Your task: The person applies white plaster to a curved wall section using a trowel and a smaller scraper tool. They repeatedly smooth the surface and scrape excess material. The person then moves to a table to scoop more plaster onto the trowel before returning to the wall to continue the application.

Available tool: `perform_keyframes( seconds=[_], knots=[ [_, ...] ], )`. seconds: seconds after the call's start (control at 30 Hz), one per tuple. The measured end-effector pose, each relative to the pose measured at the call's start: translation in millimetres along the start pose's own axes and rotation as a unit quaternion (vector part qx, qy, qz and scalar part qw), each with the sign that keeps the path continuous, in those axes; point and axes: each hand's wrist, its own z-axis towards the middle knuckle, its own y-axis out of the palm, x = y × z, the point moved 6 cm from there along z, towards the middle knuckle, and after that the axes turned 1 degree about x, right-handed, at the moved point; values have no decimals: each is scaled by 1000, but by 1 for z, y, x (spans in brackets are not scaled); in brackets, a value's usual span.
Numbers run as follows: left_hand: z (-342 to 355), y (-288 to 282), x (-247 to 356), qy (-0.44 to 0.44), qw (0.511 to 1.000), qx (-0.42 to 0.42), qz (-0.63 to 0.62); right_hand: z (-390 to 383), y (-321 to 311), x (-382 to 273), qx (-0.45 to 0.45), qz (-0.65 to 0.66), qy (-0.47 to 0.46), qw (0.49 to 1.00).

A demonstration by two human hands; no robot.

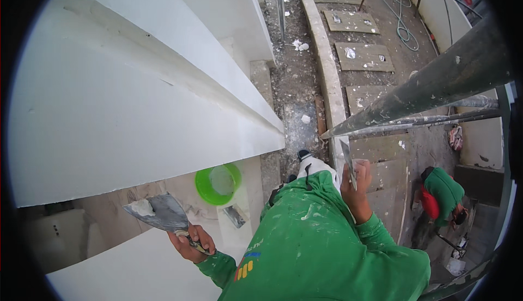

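Here, in the head view, the person's left hand (pixel 190 242) is out over the lower left, its fingers wrapped around the handle of a broad putty knife (pixel 173 217). The knife's grey blade points up and to the left, with a lump of white paste (pixel 143 208) on its outer corner. The right hand (pixel 358 184) is raised on the other side of the body, its fingers curled around a second blade (pixel 347 159), which shows nearly edge-on and points upward. The two tools are well apart and touch nothing but the hands.

Between the left hand and the person's legs, lower down, is a bright green bucket (pixel 201 187) with pale material (pixel 222 180) inside. Just beside it lies a flat rectangular piece (pixel 235 215), too small to identify. A smooth white wall (pixel 109 110) fills the upper left, its lower edge running above the putty knife. The person wears a green top (pixel 327 241) spattered with white.

To the right, a thick scaffold pole (pixel 430 77) slants across the view. Beyond it, flat boards (pixel 364 57) lie in a row on the ground, near a looped hose (pixel 403 34). Lower right, a co-worker (pixel 445 189) in green bends forward.
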Motion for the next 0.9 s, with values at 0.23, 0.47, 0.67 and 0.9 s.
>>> perform_keyframes(
  seconds=[0.23,0.47,0.67,0.9],
  knots=[
    [-12,-8,3,-16,996,75,47,10,50,-3,-184,156,-66,968],
    [-27,-3,4,-11,984,177,23,64,85,-2,-205,226,-101,947],
    [-43,-31,4,15,987,156,34,69,99,15,-234,235,-95,939],
    [-17,-10,2,40,987,152,19,81,104,24,-244,220,-97,940]
  ],
)
